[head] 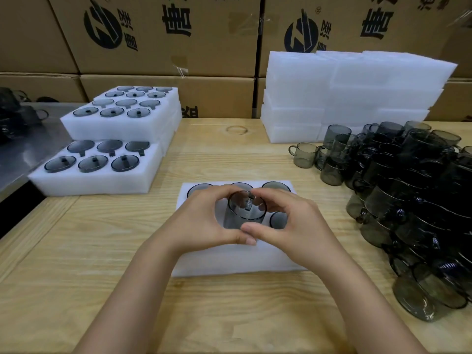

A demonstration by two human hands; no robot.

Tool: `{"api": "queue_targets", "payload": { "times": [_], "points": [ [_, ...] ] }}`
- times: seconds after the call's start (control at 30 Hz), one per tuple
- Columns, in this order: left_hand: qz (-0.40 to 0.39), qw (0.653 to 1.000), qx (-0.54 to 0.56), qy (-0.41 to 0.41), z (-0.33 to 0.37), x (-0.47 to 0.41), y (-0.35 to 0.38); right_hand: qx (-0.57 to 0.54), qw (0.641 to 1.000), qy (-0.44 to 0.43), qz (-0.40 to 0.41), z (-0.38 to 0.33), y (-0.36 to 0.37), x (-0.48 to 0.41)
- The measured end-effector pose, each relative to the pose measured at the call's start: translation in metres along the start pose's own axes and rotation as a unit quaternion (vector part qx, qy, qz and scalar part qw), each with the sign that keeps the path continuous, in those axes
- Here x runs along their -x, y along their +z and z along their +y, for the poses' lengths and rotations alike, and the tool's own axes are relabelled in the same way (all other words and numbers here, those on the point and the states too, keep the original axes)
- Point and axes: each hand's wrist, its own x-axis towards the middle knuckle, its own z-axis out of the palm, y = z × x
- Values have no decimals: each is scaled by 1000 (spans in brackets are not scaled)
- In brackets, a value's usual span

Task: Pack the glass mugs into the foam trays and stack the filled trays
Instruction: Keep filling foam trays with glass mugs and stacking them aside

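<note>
A smoky grey glass mug point(244, 212) stands upright over the middle front pocket of a white foam tray point(229, 261) lying on the wooden table in front of me. My left hand point(204, 221) and my right hand point(293, 221) both grip the mug, fingers curled round its rim and thumbs meeting at its near side. Mugs fill the tray's three back pockets, and another sits in the front right pocket point(278, 220). The front left pocket is hidden by my left hand.
Filled foam trays point(102, 182) are stacked at the left. A pile of bare foam trays point(344, 98) rises at the back right. A large heap of loose grey mugs point(408, 200) covers the right side. Cardboard boxes point(158, 34) wall off the back.
</note>
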Motion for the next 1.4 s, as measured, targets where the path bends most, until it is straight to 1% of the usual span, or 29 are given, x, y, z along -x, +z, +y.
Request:
{"api": "queue_targets", "payload": {
  "times": [0.2,0.33,0.5,0.6,0.63,0.7,0.77,0.8,0.87,0.97,1.03,1.13,1.2,1.27,1.3,1.33,1.4],
  "points": [
    [-26,1000,7,-4,2,4,-1,62,998,-16,-16,-2,0,4],
    [-34,999,2,-23,0,3,0,75,996,-13,-35,-1,5,5],
    [-48,999,-23,5,2,4,1,111,992,-17,-59,0,4,3],
    [-62,998,-23,8,2,5,-1,121,990,-19,-66,0,1,2],
    [-67,998,-12,4,1,5,-3,125,989,-16,-71,-1,1,2],
    [-72,996,52,-13,0,7,-7,141,986,-14,-83,-1,2,1],
    [-57,991,117,-33,0,7,-9,154,984,-14,-89,-1,1,0],
    [-43,991,120,-42,0,7,-9,156,984,-13,-89,0,1,0],
    [-22,997,64,-40,-2,6,-8,162,982,-9,-95,0,3,0],
    [-19,999,-40,-21,-6,5,-8,186,976,-4,-114,2,8,0],
    [-23,997,-72,-15,-9,5,-8,180,975,8,-131,4,7,-2],
    [-20,996,-91,8,-9,4,-6,174,973,12,-154,8,4,-3],
    [-7,996,-94,11,-10,5,-5,153,979,13,-133,7,3,-4],
    [2,995,-98,13,-11,5,-4,103,992,12,-75,4,6,-6],
    [2,993,-113,17,-11,4,-3,99,993,3,-56,2,10,-9],
    [1,989,-147,20,-12,3,-1,117,991,-7,-59,-1,15,-12],
    [14,976,-219,11,-16,1,2,180,977,-13,-112,-5,29,-17]
  ]
}}
